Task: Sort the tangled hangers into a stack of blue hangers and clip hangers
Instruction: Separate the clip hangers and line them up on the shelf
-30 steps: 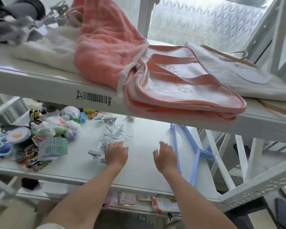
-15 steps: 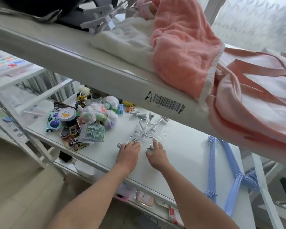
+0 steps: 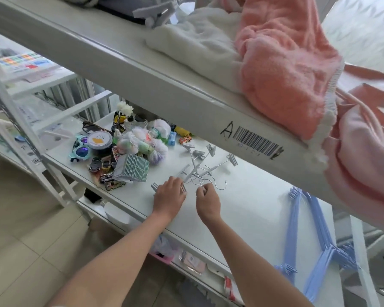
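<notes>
The clip hangers (image 3: 200, 167) lie in a tangle mid-shelf, and your right hand (image 3: 208, 203) has its fingertips pinched on one of their wire hooks while your left hand (image 3: 169, 197) rests on the near clips, fingers curled over them. Off to your right the blue hangers (image 3: 315, 244) sit stacked near the white shelf (image 3: 248, 220) edge. To the left, a clutter of toys (image 3: 120, 151) crowds the far corner.

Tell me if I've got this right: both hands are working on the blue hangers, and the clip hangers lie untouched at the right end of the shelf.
It's swapped. In the head view, the left hand and right hand work on the clip hangers; the blue hangers lie untouched at the right end of the shelf.
</notes>
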